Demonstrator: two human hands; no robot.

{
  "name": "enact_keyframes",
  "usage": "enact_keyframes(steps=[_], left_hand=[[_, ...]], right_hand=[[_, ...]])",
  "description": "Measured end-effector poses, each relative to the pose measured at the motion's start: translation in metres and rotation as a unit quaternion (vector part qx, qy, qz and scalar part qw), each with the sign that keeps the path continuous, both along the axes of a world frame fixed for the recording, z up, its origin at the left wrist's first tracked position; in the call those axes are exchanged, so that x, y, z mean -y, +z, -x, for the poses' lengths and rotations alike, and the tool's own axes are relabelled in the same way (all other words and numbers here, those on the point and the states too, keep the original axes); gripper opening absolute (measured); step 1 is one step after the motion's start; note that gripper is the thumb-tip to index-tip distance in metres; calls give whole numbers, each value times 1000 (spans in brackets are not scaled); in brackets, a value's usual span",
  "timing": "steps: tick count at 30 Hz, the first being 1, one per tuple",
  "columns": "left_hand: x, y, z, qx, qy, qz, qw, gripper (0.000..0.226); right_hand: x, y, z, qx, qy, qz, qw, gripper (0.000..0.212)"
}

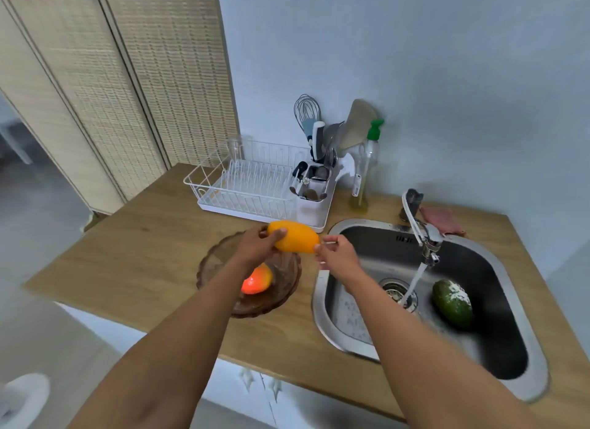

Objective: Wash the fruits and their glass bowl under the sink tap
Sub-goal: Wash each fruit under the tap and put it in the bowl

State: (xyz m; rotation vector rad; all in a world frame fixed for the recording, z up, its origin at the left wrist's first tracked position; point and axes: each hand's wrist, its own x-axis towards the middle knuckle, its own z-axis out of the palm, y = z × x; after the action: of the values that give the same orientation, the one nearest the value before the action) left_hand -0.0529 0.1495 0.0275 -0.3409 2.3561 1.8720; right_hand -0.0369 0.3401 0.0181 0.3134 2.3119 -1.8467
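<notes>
Altogether three fruits show. One yellow fruit (297,238) is held in the air above the far rim of the glass bowl, between bowl and sink. The left hand (255,249) grips its left end, fingers wrapped over the top. The right hand (338,257) is at the fruit's right tip with fingers curled; whether it pinches the fruit or only touches it cannot be told. A second, red-orange fruit (257,281) lies inside the single brown-tinted glass bowl (210,262), which sits on the wooden counter (143,253) just left of the sink. The third, a green fruit (453,304), lies in the steel sink (319,301), right of the drain. One tap (427,240) runs, its stream (413,285) falling onto the drain beside the green fruit. Behind stand one white dish rack (242,186), one utensil caddy (314,202), one soap bottle (365,173) and one pink cloth (442,219).
</notes>
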Motion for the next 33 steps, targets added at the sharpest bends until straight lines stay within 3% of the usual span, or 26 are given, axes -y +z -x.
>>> enact_keyframes(steps=[3, 10, 14, 20, 24, 33], left_hand=[[34, -4, -3, 4, 41, 13, 999, 54], [84, -30, -5, 33, 97, 142, 985, 65], [85, -32, -10, 48, 93, 191, 976, 56], [82, -37, -13, 101, 52, 248, 962, 60], [79, -38, -16, 100, 65, 299, 947, 56], [77, -30, -21, 102, 47, 405, 907, 48]], right_hand=[[36, -4, 7, 9, 33, 16, 999, 30], [89, -12, 15, 20, 78, -27, 996, 36], [101, -16, 24, 16, 112, -59, 992, 33], [106, -19, 23, 45, 164, -103, 980, 47], [109, -28, 19, 99, 189, -87, 973, 55], [108, -36, 2, 97, 203, -47, 973, 61]])
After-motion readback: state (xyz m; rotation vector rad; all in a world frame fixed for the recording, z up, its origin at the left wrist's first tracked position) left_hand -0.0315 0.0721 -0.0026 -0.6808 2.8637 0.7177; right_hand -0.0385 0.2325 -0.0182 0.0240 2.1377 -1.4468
